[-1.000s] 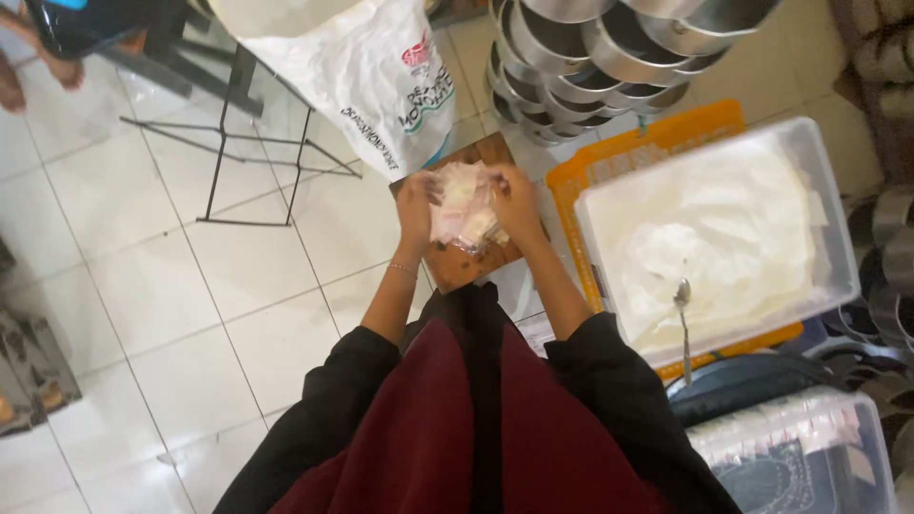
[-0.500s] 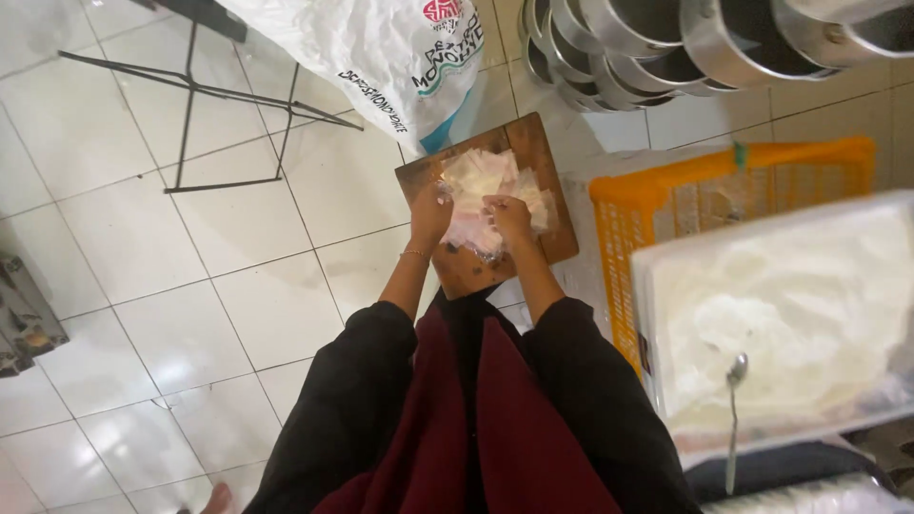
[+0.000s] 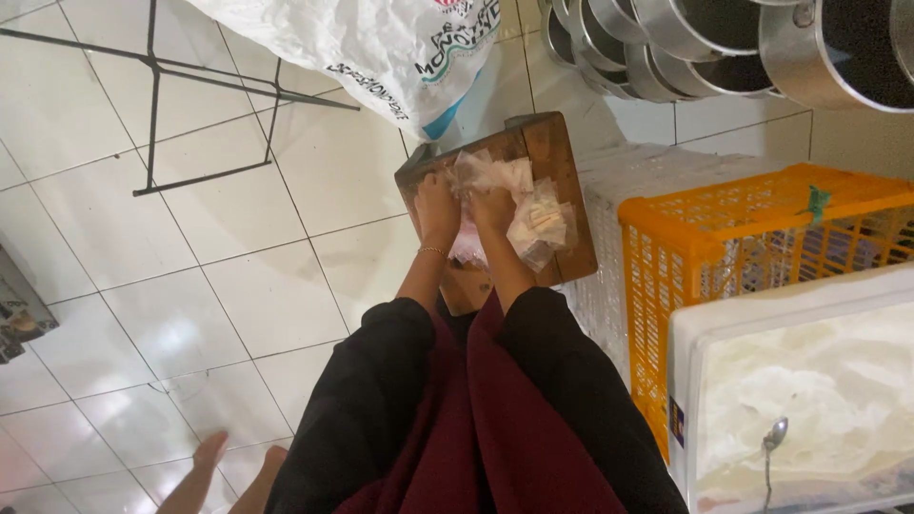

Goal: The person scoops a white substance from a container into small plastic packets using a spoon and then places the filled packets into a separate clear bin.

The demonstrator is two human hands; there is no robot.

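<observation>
Head view, looking straight down, listed outward from my body with the wooden board [image 3: 557, 162] as landmark. Item one: my dark sleeves and maroon apron, on the near side of the board. Item two: my left hand [image 3: 437, 205], on the board's left half, fingers curled down onto the heap of small clear plastic packets [image 3: 519, 205]; whether they pinch a packet or only press on it I cannot tell. Item three: my right hand [image 3: 493, 211], just beside the left and touching the same heap, fingers bent into the plastic, grip likewise unclear. Item four: the packets themselves, lying on the board's middle and spilling toward its right edge; the heap's long axis runs slantwise from near-left to far-right, so the bulk lies right of and beyond both hands, with the right hand nearer. Item five: orange crate [image 3: 724, 238], just right of the board, a white tub of pale dough [image 3: 819, 400] on its near side. Item six: white printed sack [image 3: 381, 48], beyond the board. Item seven: stacked metal pots [image 3: 705, 38], beyond and right.
</observation>
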